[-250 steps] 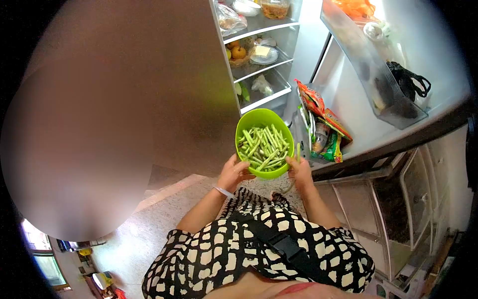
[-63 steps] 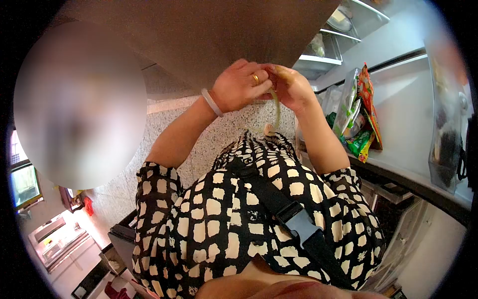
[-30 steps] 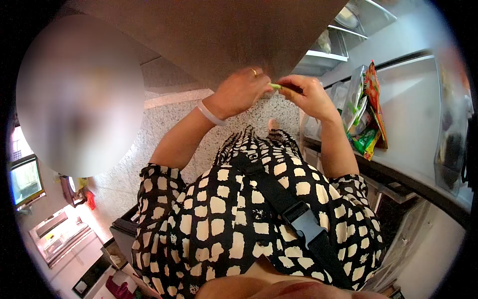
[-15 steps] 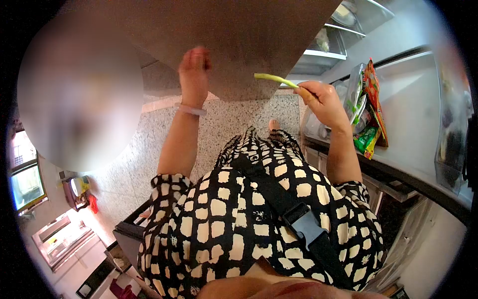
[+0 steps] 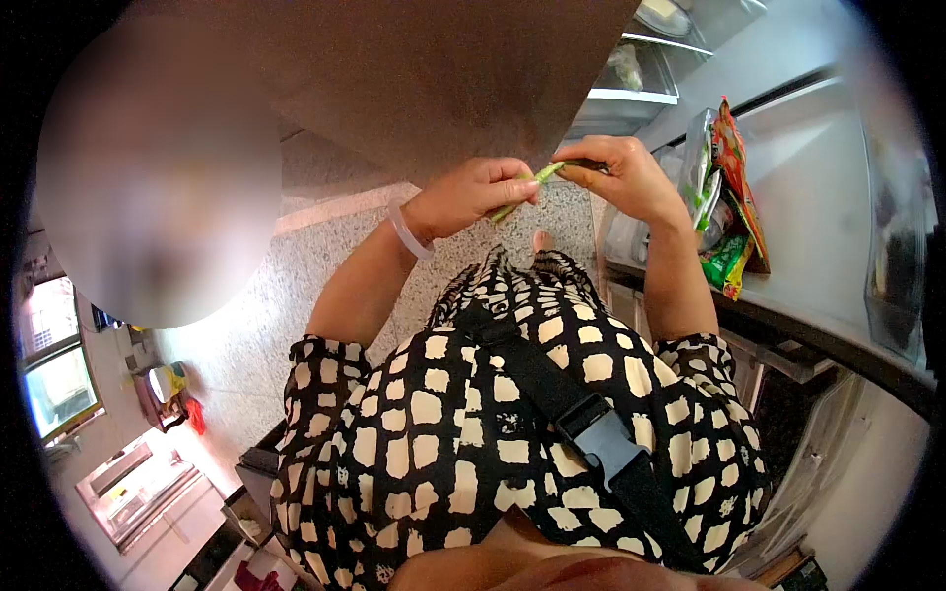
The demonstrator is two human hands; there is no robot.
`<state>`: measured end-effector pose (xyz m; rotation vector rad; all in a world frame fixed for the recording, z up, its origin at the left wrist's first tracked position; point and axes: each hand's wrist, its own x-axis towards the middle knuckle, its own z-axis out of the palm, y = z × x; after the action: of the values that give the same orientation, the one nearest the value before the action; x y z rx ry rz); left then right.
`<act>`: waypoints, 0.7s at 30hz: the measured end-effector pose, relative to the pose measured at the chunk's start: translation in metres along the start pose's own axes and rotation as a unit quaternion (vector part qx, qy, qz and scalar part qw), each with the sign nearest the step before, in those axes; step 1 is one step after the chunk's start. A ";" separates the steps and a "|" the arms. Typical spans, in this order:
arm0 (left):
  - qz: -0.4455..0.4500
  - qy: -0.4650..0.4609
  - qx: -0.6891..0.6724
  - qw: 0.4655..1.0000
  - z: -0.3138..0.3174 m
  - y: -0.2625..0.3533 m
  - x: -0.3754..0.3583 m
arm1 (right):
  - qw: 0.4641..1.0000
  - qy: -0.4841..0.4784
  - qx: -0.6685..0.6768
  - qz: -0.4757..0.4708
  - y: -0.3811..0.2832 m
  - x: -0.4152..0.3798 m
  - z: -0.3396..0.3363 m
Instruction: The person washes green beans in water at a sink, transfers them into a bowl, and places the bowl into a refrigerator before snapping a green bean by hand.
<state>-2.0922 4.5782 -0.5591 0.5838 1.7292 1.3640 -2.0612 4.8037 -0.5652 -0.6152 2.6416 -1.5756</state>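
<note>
A slender green vegetable stalk [image 5: 548, 174] spans the small gap between my two hands, in front of my chest. My left hand [image 5: 480, 194], with a pale bangle [image 5: 410, 232] at the wrist, is closed round its lower part; a greenish end shows below the fingers. My right hand [image 5: 631, 175] pinches the other end, where something dark shows between thumb and fingers. Both hands are beside the lower edge of a brown panel [image 5: 434, 89].
An open refrigerator is at the right, with shelves [image 5: 645, 97] at the back. Its door [image 5: 808, 207] holds a red-orange packet [image 5: 737, 177] and a green packet [image 5: 726, 262]. Below lies a speckled floor [image 5: 305, 281]. A window [image 5: 61, 364] is at far left.
My left hand has come right and down from in front of the panel and closed on the stalk. The right hand has shifted slightly up and left, and the stalk now slants the other way.
</note>
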 end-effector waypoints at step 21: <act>0.129 0.249 0.439 0.853 -0.031 -0.005 0.016 | 0.983 -0.092 0.129 0.092 0.014 -0.002 -0.021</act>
<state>-2.1261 4.5720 -0.5670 1.0464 2.8096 0.8515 -2.0678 4.8276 -0.5671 -0.4619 2.2428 -1.6771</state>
